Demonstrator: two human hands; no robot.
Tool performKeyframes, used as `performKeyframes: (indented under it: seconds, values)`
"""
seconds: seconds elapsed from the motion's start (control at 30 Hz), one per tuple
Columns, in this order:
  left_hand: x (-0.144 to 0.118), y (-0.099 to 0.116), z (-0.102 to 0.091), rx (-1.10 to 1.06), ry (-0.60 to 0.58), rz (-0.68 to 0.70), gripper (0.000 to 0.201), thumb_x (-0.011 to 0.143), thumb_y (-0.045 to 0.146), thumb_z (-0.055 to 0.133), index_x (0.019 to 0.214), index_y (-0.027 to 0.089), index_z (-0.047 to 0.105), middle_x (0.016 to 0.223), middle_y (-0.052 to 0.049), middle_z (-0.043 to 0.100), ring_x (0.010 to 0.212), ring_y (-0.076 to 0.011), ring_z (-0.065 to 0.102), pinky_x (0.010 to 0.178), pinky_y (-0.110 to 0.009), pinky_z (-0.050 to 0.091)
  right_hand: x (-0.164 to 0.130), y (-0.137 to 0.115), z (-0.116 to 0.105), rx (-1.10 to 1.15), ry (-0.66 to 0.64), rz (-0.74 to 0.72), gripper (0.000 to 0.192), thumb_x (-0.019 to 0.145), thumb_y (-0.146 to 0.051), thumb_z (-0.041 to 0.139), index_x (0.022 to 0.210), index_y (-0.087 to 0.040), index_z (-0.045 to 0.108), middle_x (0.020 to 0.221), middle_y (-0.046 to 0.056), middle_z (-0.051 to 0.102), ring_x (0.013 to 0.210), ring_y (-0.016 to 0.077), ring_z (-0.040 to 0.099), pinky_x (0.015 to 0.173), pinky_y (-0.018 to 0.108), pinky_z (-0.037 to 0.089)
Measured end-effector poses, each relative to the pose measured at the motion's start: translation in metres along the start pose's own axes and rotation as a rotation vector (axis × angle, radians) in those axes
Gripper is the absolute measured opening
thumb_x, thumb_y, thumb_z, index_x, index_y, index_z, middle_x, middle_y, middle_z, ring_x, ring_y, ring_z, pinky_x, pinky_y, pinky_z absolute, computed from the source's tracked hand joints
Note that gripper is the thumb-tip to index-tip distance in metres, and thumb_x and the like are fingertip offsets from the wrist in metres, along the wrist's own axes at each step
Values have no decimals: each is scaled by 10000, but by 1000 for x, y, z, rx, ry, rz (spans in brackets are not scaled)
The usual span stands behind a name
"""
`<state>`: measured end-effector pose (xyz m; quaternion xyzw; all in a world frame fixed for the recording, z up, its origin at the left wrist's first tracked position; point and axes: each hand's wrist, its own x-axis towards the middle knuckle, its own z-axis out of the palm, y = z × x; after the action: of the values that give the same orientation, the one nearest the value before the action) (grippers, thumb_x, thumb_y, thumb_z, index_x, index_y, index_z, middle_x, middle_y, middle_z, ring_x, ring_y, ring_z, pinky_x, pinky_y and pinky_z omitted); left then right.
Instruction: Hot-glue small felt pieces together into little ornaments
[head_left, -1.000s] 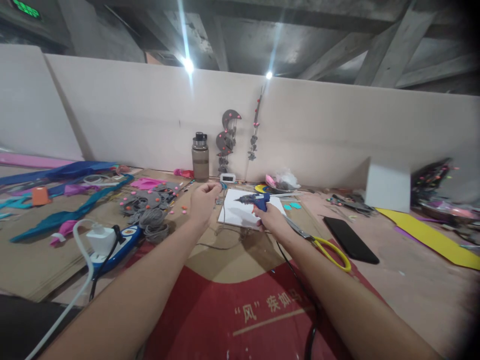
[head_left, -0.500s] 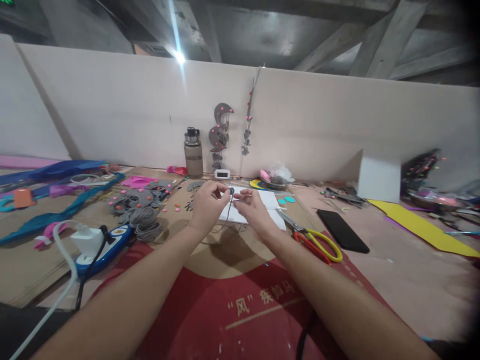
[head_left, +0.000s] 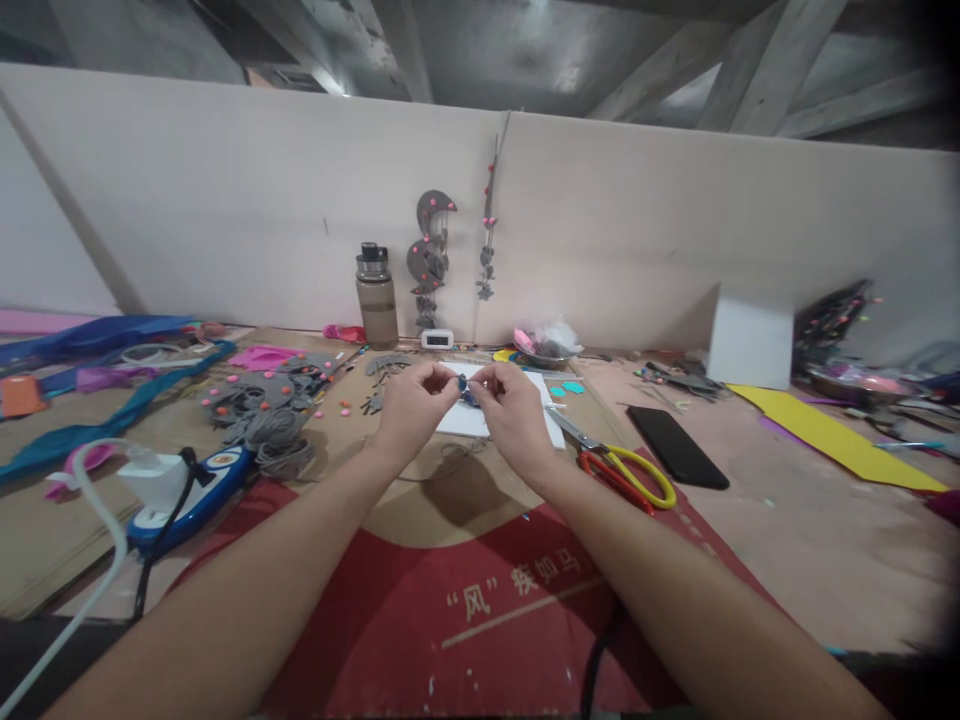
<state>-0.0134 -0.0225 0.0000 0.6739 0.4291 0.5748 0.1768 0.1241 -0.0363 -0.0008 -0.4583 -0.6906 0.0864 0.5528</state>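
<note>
Pinching a small blue piece (head_left: pixel 463 381) between them, the left hand (head_left: pixel 411 407) and the right hand (head_left: pixel 512 410) meet at the middle of the frame, fingertips of both closed on it just above a white sheet (head_left: pixel 459 421) lying on the tabletop (head_left: pixel 810 540). What the piece is cannot be told; it is too small. Just right of the right hand lie scissors (head_left: pixel 626 473) with yellow and red handles, and further right a black phone (head_left: pixel 676 447). At lower left a blue power strip (head_left: pixel 196 492) carries a white plug. Grey cord coils (head_left: pixel 276 442) sit left of the left hand. At the back wall, centre of the frame, a bottle (head_left: pixel 376 298) stands upright.
</note>
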Motion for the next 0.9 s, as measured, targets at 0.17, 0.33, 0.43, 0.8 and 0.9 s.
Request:
performKeyframes:
  seconds: [0.17,0.33,0.43,0.8,0.9]
  values:
    - [-1,0,1,-37,-25,14,93,686,215,595,700,163,670,634,-13,619,584,-119,512,569,-233,359,0,-3,-5,-129,25,-125,84,809,-224,541,743,-190,582,776,8,547,716,132,482,669,252,376]
    - [-1,3,0,-2,-41,32,100,696,217,579,697,158,659,617,2,600,571,-108,500,553,-222,361,1,-2,-6,-163,18,-151,94,812,-222,545,737,-189,592,764,9,555,709,132,481,661,250,366]
    - [-1,3,0,23,-56,41,106,703,216,567,700,153,652,626,5,600,581,-108,505,562,-222,374,1,-2,-6,-146,18,-129,101,801,-237,559,724,-189,604,728,4,551,677,130,471,636,250,354]
    - [6,1,-6,83,-211,110,160,761,251,549,748,167,685,761,-28,670,730,-148,577,673,-250,414,8,3,-6,118,-72,232,153,720,-305,574,697,-169,640,546,-41,486,516,93,390,512,229,315]
    - [11,-2,-10,62,-335,100,176,765,281,557,776,172,694,732,-25,661,681,-138,566,627,-242,411,10,6,-6,181,-95,287,152,694,-308,572,677,-165,622,521,-49,466,495,86,377,481,219,306]
